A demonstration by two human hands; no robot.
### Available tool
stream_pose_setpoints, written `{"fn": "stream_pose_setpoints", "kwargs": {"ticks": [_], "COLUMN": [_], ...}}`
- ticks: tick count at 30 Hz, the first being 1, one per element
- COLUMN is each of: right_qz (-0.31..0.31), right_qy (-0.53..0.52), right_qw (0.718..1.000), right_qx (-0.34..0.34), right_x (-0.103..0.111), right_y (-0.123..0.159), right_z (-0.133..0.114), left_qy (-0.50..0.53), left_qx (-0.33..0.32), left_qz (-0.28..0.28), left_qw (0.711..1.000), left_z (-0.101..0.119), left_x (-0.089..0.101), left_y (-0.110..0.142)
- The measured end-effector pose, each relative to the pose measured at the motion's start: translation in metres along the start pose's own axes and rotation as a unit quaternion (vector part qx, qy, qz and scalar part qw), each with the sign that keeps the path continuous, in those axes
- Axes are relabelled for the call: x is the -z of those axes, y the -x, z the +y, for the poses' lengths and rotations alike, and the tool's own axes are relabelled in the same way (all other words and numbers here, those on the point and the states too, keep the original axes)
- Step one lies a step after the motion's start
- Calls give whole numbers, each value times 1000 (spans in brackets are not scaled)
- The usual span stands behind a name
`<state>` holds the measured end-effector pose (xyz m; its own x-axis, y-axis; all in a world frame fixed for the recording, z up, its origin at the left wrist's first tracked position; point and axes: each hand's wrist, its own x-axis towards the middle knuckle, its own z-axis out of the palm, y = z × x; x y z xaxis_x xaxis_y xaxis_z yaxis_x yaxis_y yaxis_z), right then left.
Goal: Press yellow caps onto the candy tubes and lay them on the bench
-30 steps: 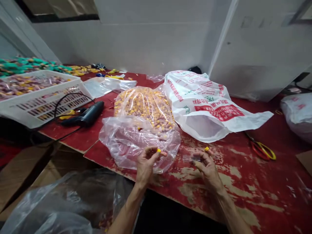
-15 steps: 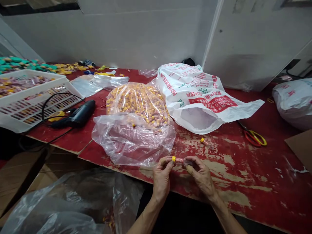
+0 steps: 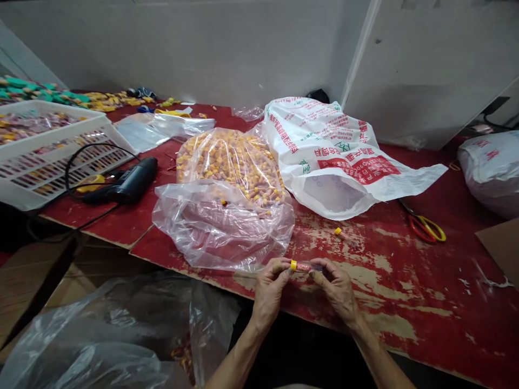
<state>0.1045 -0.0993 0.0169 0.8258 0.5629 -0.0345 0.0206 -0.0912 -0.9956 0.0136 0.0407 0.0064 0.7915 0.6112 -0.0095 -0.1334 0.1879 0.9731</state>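
Note:
Between my two hands, just above the table's front edge, lies a small yellow-capped tube (image 3: 303,266) with a red-and-white body, held level. My left hand (image 3: 268,294) pinches its yellow cap end. At the other end, the fingers of my right hand (image 3: 338,292) close on the tube, where a clear part shows. Beyond my hands, a similar capped tube (image 3: 344,235) rests on the worn red table (image 3: 405,281). Many more such tubes fill a clear plastic bag (image 3: 227,232), its mouth toward me on the left.
A printed white sack (image 3: 324,140) lies open behind. Scissors (image 3: 427,228) and another white sack (image 3: 492,167) are at right. To the left sit a black heat-gun-like tool (image 3: 133,182) with its cable and a white basket (image 3: 93,135). Clear plastic sheeting (image 3: 101,335) hangs below the table edge.
The view has shifted slightly. Both hands keep their grip on the tube; more of its clear end now shows by my right fingers.

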Motion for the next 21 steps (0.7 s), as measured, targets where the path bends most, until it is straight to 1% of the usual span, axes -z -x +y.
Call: {"fn": "stream_pose_setpoints", "kwargs": {"ticks": [2,6,8,12,15,19,21], "right_qz": [-10,-40,-49,-46,-70,-36,-33], "right_qy": [4,86,112,108,103,119,121], "right_qw": [1000,995,992,993,992,992,992], "right_qx": [-9,-10,-9,20,7,-1,3], "right_x": [-1,1,2,2,2,3,3], "right_y": [0,-3,-3,0,0,-1,0], "right_z": [1,4,1,-7,-8,-6,-7], "left_qy": [-5,-13,-15,-4,3,3,9], "left_qx": [-6,-9,-3,9,7,10,10], "left_qz": [-9,-37,-36,-13,-19,-31,-27], "left_qw": [1000,999,999,1000,1000,999,1000], "left_z": [0,2,2,-1,-3,-3,-4], "left_x": [2,5,5,4,2,1,1], "left_y": [0,1,0,0,1,1,1]}}
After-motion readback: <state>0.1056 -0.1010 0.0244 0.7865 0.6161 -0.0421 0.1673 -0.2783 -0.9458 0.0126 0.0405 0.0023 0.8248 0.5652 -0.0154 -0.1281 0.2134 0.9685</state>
